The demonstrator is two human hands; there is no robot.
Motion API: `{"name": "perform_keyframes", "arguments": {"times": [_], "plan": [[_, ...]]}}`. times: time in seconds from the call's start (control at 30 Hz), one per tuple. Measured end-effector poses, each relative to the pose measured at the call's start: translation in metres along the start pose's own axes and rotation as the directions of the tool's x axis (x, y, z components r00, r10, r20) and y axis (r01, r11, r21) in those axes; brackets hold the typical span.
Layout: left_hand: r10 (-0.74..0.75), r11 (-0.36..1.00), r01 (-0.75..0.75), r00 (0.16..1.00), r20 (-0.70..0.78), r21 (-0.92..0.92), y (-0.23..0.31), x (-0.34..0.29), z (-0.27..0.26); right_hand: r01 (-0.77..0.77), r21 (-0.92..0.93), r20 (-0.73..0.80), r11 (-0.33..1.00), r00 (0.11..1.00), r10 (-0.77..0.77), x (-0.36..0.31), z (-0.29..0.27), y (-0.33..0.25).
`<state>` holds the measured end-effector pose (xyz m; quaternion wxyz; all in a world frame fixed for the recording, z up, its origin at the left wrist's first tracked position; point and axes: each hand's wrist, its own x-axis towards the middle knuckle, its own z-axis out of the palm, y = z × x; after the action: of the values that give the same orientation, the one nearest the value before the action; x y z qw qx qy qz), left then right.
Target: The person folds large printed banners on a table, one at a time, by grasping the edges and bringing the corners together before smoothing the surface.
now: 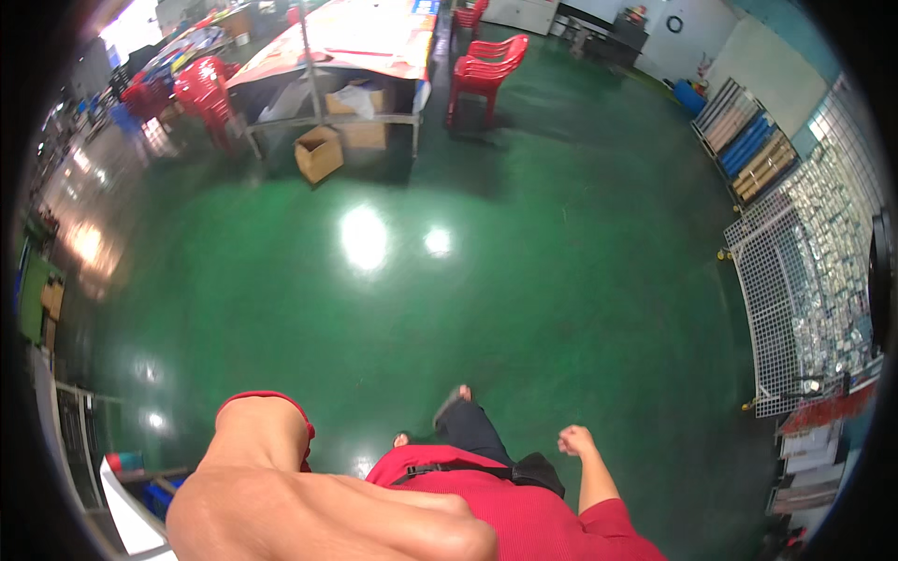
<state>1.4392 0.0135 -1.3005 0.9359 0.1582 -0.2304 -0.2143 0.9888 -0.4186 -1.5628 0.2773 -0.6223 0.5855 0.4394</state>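
The green floor [524,280] takes up most of the view, glossy with lamp glare, and the person stands on it in the open, one foot [455,398] forward, so whatever work is on has not reached any object yet: nothing is carried and nothing is within reach of either grip.

Well ahead of both hands stands a long worktop [365,42] with a red and pale sheet over it, cardboard boxes [318,152] under and beside it. Stacked red plastic chairs [486,70] stand ahead, on the right hand's side, and more of them off on the left hand's side. Far out beyond the right hand, a wire mesh rack [804,280] holds many small shiny packets.

The left hand [374,524] is raised close under the camera, large and blurred; its fingers look curled inward, and I see nothing in its grip, though the palm side is hidden. The right hand [576,439] hangs low beside the hip, just by a black waist pouch [538,470], in a loose fist, holding nothing, touching nothing.
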Motion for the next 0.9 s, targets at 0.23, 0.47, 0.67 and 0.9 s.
{"name": "perform_keyframes", "arguments": {"times": [0.23,0.47,0.67,0.9], "plan": [[-0.031,0.999,0.032,0.999,0.016,-0.017,-0.102,0.178,-0.207,-0.452,-0.006,0.030,0.892,0.892,0.451,0.160,-0.104,-0.127],[-0.003,0.999,0.004,0.999,-0.036,0.035,-0.165,0.353,-0.374,0.439,-0.147,-0.037,0.886,0.893,-0.448,0.378,-0.172,-0.561],[-0.011,0.999,0.013,0.999,-0.044,0.035,-0.231,0.494,-0.562,0.681,-0.076,0.011,0.728,0.731,-0.682,0.469,-0.189,-0.904],[0.057,0.996,-0.053,0.998,-0.040,0.074,-0.261,0.663,-0.774,0.464,-0.188,0.139,0.865,0.885,-0.445,0.635,-0.243,-0.991]]}}
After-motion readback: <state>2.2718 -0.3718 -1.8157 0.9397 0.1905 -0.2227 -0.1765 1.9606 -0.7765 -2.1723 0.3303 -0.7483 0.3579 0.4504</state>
